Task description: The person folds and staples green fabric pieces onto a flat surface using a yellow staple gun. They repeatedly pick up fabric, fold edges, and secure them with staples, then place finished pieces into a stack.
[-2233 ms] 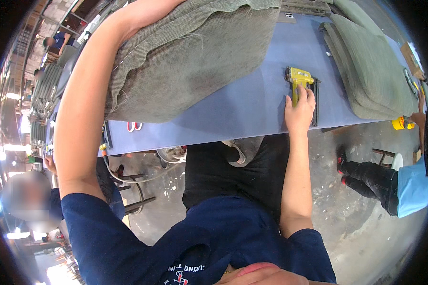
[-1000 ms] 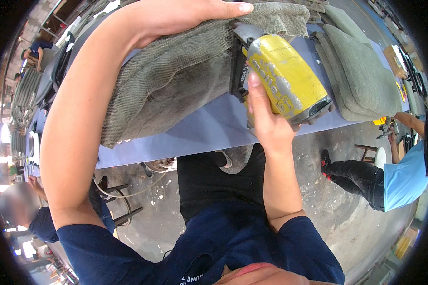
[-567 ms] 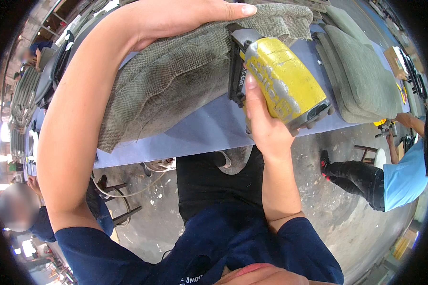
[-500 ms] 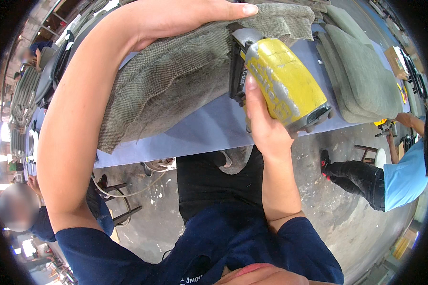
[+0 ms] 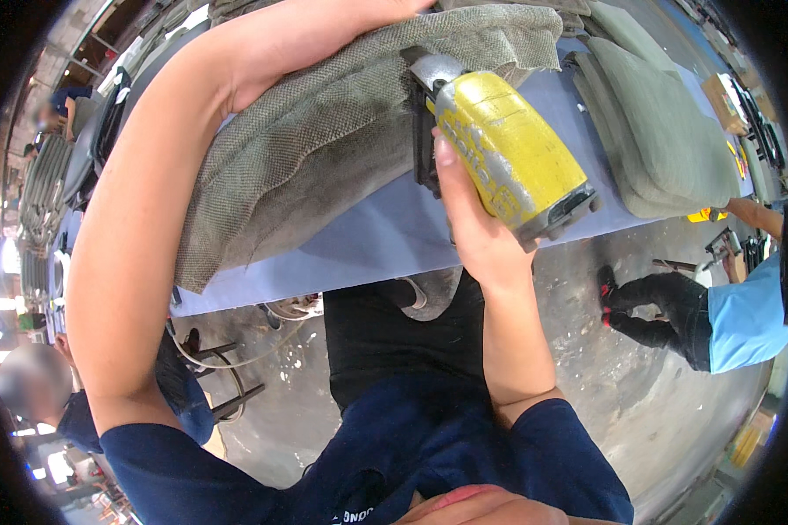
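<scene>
In my right hand [image 5: 477, 232] is a yellow staple gun [image 5: 517, 144] with a scuffed body, my thumb lying along its side. Its dark nose touches or nearly touches the mesh cloth of a grey upholstered panel [image 5: 324, 131]; the exact contact is hidden. The panel stands tilted on the table, its woven edge folded over in a curve. My left arm reaches around the panel's left end, and my left hand [image 5: 341, 19] rests along its far upper edge. The picture's top edge cuts off that hand's fingers.
A pale blue tabletop [image 5: 359, 232] lies beneath the panel. Stacked grey cushions [image 5: 665, 140] stand at its right. A co-worker in a light blue shirt [image 5: 744, 319] works at the right, another person sits at the left. A pale hose [image 5: 223, 360] hangs near a stool below the table.
The staple gun and my right hand have shifted slightly left. The panel's right end has moved a little left too, and my left hand has slid up toward the top edge.
</scene>
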Demonstrator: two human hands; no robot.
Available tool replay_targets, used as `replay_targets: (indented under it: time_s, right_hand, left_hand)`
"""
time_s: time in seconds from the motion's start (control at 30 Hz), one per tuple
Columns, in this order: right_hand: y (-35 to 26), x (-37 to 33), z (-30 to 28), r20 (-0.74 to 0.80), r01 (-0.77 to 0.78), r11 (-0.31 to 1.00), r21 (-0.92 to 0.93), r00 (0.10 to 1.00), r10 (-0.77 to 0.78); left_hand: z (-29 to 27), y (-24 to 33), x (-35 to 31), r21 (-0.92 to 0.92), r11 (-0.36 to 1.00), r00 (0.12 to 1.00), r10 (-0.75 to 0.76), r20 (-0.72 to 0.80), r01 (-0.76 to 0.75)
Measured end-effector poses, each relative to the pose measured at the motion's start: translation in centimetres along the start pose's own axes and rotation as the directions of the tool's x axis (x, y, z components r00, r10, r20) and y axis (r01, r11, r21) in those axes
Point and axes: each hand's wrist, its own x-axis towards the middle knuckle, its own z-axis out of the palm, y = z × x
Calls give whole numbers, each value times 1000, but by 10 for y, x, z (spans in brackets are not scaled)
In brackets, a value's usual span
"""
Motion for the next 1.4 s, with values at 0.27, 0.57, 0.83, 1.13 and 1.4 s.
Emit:
replay_targets:
  time_s: [0.27, 0.57, 0.83, 1.13, 1.4]
  right_hand:
    - [9, -2, -3, -37, 41, 999, 29, 999, -40]
    - [6, 3, -3, 1, 39, 998, 52, 999, -39]
    - [6, 6, 5, -9, 54, 997, 52, 999, -54]
    - [3, -5, -2, 53, -123, 991, 51, 991, 120]
    - [1, -21, 5, 106, 108, 988, -106, 990, -96]
  left_hand:
    - [10, 8, -1, 73, 987, 987, -140, -75, 145]
    - [17, 22, -10, 213, 969, 992, -114, -58, 123]
    - [3, 7, 3, 54, 996, 997, -74, 11, 74]
    - [-15, -27, 29, -379, 911, 984, -179, -13, 161]
    - [-10, -22, 19, -367, 910, 970, -232, -66, 193]
